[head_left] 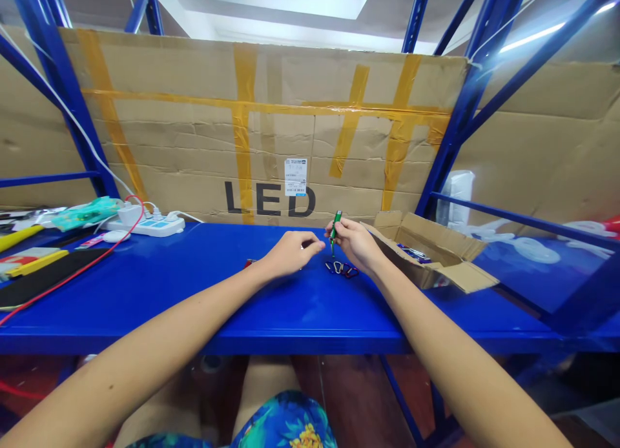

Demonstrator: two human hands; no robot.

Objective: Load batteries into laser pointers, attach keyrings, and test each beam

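My right hand [356, 241] is closed around a small green metal cylinder [337, 221], held upright with a thin shiny part hanging from its lower end. Just below it, several small carabiners [339, 268] in blue, silver and red lie together on the blue table. To the left, my left hand [294, 253] hovers over the table with thumb and fingers curled together. Whatever may be between those fingers is too small to make out. A small red item [249, 263] lies on the table, partly hidden behind my left wrist.
An open cardboard box [436, 257] with small packed items stands right of my right hand. At left are a white power strip [150, 225], a red cable [126, 232], a black flat pad [48, 277] and yellow-handled tools. A large cardboard sheet [194, 144] backs the blue table [184, 293].
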